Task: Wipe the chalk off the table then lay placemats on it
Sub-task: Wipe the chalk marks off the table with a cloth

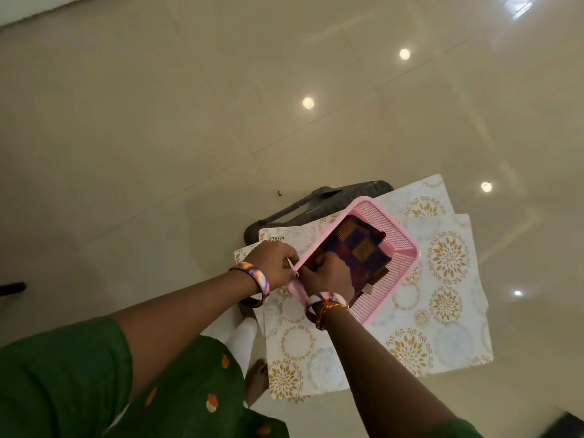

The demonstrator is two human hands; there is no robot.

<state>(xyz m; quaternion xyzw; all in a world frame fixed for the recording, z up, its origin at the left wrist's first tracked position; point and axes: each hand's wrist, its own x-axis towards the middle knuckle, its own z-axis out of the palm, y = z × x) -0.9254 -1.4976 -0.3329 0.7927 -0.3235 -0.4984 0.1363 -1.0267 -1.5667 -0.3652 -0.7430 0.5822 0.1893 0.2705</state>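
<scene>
Bench [319, 203]: dark grey, only its far edge showing, the rest under mats.
Placemats [442, 311]: several white floral ones spread overlapping across the top; laying looks nearly done.
Basket [401, 245]: pink mesh tray, sitting on the mats.
Cloth [357, 248]: checked purple-orange, folded inside the basket.
Left hand [275, 263]: fingers curled on the basket's near rim, gripping it.
Right hand [325, 273]: reaching into the basket, fingers curled on the cloth.
Next: probably lift the basket clear and straighten the overlaps.
</scene>
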